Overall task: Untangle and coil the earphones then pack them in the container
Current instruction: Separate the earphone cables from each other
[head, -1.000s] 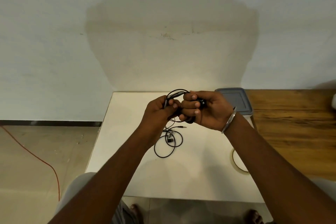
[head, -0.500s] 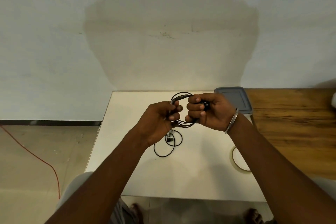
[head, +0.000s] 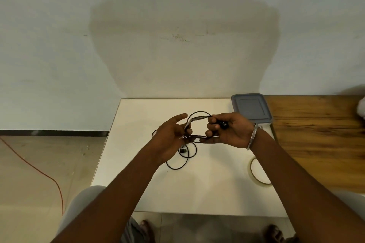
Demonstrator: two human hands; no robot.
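Two hands above white surface, right hand gripping black earphones, left hand half-open holding cable loops, grey-lidded container far right.

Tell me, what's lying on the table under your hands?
More black earphone cable loops on the white table, with a small earbud beside it. The left hand covers part of the loops.

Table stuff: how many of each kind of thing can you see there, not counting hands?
Black earphones: 1
Grey-lidded container: 1
Tape roll: 1
Total: 3
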